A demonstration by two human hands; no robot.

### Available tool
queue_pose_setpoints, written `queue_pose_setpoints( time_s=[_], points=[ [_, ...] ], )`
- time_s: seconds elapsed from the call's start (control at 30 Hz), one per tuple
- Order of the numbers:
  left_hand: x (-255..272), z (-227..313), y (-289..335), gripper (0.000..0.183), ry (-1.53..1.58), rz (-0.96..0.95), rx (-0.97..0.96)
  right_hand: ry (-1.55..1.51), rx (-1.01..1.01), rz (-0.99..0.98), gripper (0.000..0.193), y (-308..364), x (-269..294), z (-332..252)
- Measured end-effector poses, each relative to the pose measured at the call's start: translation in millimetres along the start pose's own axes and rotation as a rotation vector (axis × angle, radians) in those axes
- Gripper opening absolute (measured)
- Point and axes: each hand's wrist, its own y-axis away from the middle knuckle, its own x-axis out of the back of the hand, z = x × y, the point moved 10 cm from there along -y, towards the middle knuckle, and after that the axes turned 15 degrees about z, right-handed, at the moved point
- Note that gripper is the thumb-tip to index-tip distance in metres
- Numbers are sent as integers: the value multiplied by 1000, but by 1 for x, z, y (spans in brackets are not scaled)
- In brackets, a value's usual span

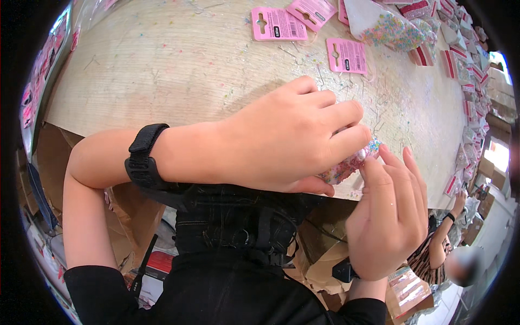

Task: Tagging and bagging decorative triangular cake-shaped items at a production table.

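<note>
My left hand (pixel 309 130) is closed over a small pink piece (pixel 341 169) speckled with blue and multicoloured glittery bits. Its fingers curl down across the top, with the thumb beneath at the near side. From the right, my right hand (pixel 392 206) meets the same piece; its bent index finger presses at the right end, beside a shiny whitish spot. The other right fingers stretch loosely past it. Much of the piece is hidden by my fingers, so its full shape cannot be made out. Both hands are at the table's near edge.
On the wooden table (pixel 162 76) lie pink hang-tag cards (pixel 346 56), scattered metal pins (pixel 319 76) and a clear bag of pastel beads (pixel 392 32). Many small bags (pixel 468 108) line the right edge. Cardboard boxes (pixel 403 292) stand below; another person (pixel 433 249) is at the right.
</note>
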Motion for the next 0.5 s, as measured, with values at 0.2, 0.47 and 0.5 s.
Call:
queue_pose_setpoints(
  time_s=[0.2,0.47,0.5],
  points=[
    [-2,-2,0,56,26,26,-8,-183,-153,-33,19,-13,-1,18],
    [-2,1,6,59,-22,-115,-24,-806,-368,-769,46,-10,-90,67],
    [3,1,8,63,-2,-131,2,-1044,-317,-773,49,-14,-95,58]
  ],
)
